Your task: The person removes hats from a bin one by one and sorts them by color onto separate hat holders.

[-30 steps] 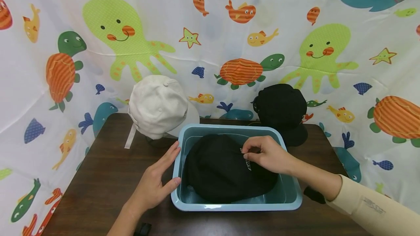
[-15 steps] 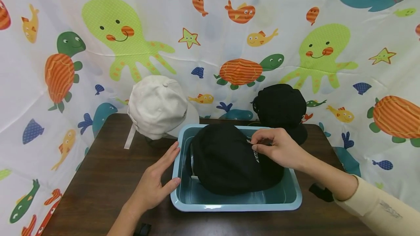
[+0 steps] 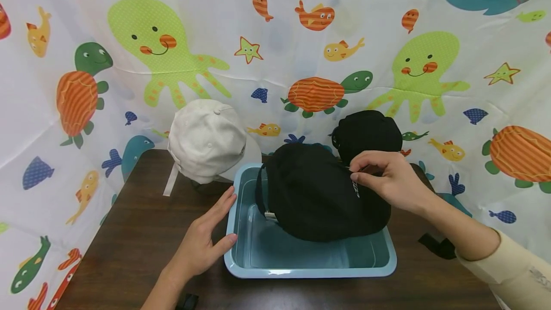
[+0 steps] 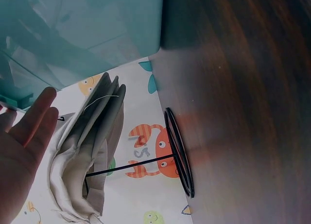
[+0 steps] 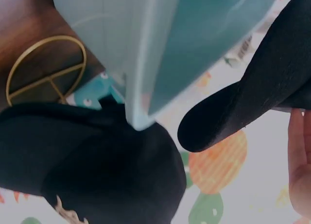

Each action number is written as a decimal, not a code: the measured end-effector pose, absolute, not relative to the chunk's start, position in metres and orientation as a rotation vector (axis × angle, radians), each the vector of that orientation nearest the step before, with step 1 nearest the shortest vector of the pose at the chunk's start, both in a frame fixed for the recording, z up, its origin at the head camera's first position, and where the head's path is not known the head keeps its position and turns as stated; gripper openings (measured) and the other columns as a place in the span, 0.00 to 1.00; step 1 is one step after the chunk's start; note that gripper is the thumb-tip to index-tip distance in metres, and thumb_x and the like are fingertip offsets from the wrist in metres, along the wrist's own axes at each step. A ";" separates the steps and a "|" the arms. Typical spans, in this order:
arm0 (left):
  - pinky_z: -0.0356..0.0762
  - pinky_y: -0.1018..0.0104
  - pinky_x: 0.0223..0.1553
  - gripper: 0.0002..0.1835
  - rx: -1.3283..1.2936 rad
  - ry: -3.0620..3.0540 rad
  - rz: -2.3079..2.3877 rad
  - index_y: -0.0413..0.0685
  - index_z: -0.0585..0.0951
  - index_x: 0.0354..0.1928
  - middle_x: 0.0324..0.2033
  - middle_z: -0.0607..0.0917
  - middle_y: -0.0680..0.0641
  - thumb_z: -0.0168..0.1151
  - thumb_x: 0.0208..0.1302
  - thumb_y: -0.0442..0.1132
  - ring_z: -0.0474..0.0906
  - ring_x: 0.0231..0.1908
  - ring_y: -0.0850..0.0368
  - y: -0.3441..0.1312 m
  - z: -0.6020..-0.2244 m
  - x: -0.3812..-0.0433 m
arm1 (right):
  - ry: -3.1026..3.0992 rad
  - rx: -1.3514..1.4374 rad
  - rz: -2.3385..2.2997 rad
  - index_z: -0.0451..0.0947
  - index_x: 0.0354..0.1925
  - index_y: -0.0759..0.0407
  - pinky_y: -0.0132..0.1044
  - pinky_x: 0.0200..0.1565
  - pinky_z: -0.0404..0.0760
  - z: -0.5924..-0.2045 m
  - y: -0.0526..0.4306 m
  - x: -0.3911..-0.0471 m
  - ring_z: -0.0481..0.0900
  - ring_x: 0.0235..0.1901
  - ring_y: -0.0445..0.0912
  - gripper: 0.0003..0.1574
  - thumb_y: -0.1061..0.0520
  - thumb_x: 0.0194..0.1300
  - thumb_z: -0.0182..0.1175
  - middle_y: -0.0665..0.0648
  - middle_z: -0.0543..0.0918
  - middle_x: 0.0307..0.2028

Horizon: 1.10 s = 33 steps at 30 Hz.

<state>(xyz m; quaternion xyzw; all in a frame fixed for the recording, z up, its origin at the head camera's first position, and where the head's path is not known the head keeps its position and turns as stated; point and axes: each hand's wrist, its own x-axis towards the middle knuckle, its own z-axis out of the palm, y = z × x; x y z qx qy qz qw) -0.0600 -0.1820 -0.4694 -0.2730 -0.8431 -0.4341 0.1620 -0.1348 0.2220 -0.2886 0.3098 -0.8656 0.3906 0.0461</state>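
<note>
Over the blue plastic tub [image 3: 310,272] a black cap [image 3: 314,195] is held up, tilted, its strap and small buckle hanging at the left. My right hand [image 3: 393,178] pinches it near the white lettering on its front; in the right wrist view the held cap [image 5: 257,83] shows its brim beside the tub wall [image 5: 146,54]. My left hand [image 3: 204,238] rests with straight fingers against the tub's left rim. In the left wrist view the fingers of the left hand [image 4: 24,141] lie along the tub's side [image 4: 97,29].
A white cap [image 3: 208,140] stands on a black wire stand [image 4: 179,153] behind the tub's left corner. Another black cap [image 3: 368,135] sits behind the right corner, near a gold ring base [image 5: 46,68]. A patterned curtain [image 3: 275,37] hangs behind the dark wood table [image 3: 129,233].
The right hand has lifted the black cap up, back and to the right, baring more of the tub's floor. Its strap has come into sight. The left hand has stayed in place.
</note>
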 end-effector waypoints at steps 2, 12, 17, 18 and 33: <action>0.59 0.73 0.71 0.43 -0.784 -2.402 -1.243 0.46 0.65 0.80 0.79 0.64 0.44 0.68 0.62 0.38 0.64 0.76 0.54 -0.182 -0.470 -0.060 | -2.625 0.922 1.186 0.87 0.37 0.56 0.28 0.38 0.83 -0.283 0.227 -0.136 0.81 0.32 0.42 0.13 0.73 0.65 0.66 0.52 0.86 0.38; 0.58 0.73 0.72 0.43 -0.789 -2.391 -1.256 0.45 0.66 0.79 0.79 0.64 0.44 0.68 0.61 0.37 0.64 0.76 0.54 -0.181 -0.470 -0.060 | -2.553 0.796 1.183 0.87 0.39 0.61 0.24 0.35 0.80 -0.261 0.247 -0.139 0.79 0.31 0.40 0.12 0.75 0.63 0.67 0.47 0.86 0.37; 0.58 0.74 0.72 0.43 -0.790 -2.387 -1.262 0.45 0.66 0.79 0.79 0.64 0.44 0.68 0.61 0.37 0.64 0.76 0.54 -0.182 -0.470 -0.059 | -2.528 0.719 1.159 0.86 0.39 0.65 0.22 0.34 0.79 -0.255 0.257 -0.145 0.79 0.30 0.39 0.10 0.75 0.63 0.67 0.44 0.86 0.36; 0.58 0.74 0.72 0.43 -0.790 -2.387 -1.259 0.45 0.66 0.79 0.79 0.64 0.44 0.68 0.61 0.37 0.64 0.76 0.55 -0.181 -0.470 -0.059 | -2.527 0.703 1.158 0.86 0.39 0.65 0.22 0.34 0.79 -0.254 0.259 -0.146 0.80 0.30 0.39 0.09 0.75 0.63 0.67 0.43 0.86 0.36; 0.58 0.73 0.72 0.43 -0.777 -2.397 -1.253 0.45 0.66 0.79 0.79 0.64 0.44 0.68 0.62 0.37 0.64 0.76 0.54 -0.182 -0.468 -0.059 | -2.530 0.402 1.125 0.85 0.40 0.72 0.17 0.37 0.77 -0.236 0.294 -0.175 0.85 0.30 0.31 0.04 0.68 0.68 0.66 0.35 0.86 0.30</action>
